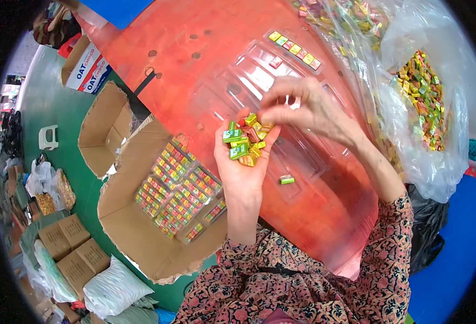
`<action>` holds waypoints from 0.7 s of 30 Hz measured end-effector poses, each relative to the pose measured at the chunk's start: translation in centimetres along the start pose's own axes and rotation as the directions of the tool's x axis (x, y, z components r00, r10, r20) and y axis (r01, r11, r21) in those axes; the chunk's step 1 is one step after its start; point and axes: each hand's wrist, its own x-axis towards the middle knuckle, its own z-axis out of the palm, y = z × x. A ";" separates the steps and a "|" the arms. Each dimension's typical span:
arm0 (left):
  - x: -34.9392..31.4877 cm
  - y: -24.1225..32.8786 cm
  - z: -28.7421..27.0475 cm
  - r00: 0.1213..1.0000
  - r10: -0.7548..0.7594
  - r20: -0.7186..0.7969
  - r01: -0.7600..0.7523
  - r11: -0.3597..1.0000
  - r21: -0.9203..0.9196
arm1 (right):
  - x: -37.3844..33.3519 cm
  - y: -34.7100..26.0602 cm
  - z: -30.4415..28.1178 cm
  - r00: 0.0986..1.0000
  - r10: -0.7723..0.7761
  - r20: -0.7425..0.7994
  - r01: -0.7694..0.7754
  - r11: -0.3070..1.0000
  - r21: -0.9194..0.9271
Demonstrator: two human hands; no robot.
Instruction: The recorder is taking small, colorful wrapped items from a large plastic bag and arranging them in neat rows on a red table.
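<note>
My left hand (240, 178) is cupped palm up, holding a heap of small wrapped candies (245, 141) in green, yellow and red-orange. Thumb and fingers of my right hand (305, 105) are pinched together at the heap's upper right edge; what lies between the fingertips is hidden. Beneath both hands lies a clear plastic tray (308, 156) with long compartments. Its far compartment holds a row of candies (295, 50) in mixed colours. A single red candy (275, 62) sits in the neighbouring compartment, and a lone green candy (287, 180) rests near the tray's close end.
The tray stands on a red table (184, 32). At right, a large clear plastic bag (454, 135) holds many loose candies. Left of the table, an open cardboard box (119, 216) contains several filled trays (178, 189). Farther left are another open carton (103, 129) and a white stool (48, 137).
</note>
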 end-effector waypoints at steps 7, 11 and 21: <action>0.1 -0.8 -0.2 0.998 -0.055 -0.019 0.054 0.998 -0.015 | -1.2 -0.3 0.2 0.991 -0.134 -0.025 0.127 0.973 -0.194; 0.1 -1.1 -0.2 0.996 -0.092 0.018 0.092 0.995 0.026 | -0.3 1.3 -2.5 0.957 0.160 -0.241 -0.102 0.966 0.237; 0.3 -0.8 0.1 0.995 -0.094 0.037 0.090 0.992 0.091 | 0.6 2.7 -0.5 0.977 0.146 -0.153 -0.093 0.946 0.311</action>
